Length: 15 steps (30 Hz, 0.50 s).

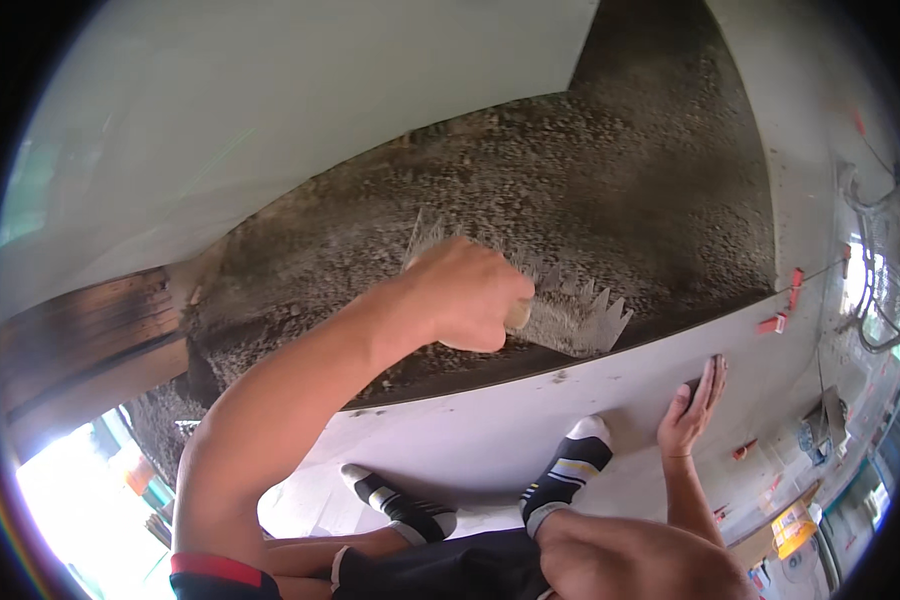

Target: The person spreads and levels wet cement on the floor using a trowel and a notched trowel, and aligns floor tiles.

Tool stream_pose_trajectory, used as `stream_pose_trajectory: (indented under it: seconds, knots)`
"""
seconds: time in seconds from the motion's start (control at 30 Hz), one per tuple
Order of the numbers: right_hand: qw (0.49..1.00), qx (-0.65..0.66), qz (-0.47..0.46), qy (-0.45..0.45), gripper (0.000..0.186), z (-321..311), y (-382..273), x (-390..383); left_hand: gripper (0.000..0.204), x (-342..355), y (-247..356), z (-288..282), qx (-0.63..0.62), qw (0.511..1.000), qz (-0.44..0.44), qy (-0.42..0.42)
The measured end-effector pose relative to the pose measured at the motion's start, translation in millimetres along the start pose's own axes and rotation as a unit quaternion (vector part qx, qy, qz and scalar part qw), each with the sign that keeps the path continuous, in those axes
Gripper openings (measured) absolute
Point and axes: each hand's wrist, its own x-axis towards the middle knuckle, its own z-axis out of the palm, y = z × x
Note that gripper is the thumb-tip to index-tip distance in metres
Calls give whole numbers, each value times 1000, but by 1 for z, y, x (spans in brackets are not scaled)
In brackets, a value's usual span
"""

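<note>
My left hand (475,292) is closed around the handle of a notched trowel (578,320). The trowel's toothed metal blade lies against a bed of grey-brown, crumbly mortar (620,170), and part of it is hidden behind my fist. Just below the blade runs the edge of a pale floor tile (470,425). On that pale surface, farther right, my right hand (692,410) rests with its fingers stretched out and nothing visible in it.
A large pale slab (300,80) borders the mortar at the upper left. Wooden boards (90,335) lie at the far left. Red tile clips (773,324) sit along the tile joint to the right. My socked feet (573,465) stand on the tile; a yellow packet (793,528) lies lower right.
</note>
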Motion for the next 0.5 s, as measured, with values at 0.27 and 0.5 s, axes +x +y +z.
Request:
stream_pose_trajectory:
  seconds: [0.27,0.5]
  knots:
    - [1000,-20,-9,1,55,0,4,-3,20,-129,-80,-10,124,976,-178,-6]
    - [999,-34,-28,16,55,2,6,-1,24,-221,-107,44,154,963,-213,-52]
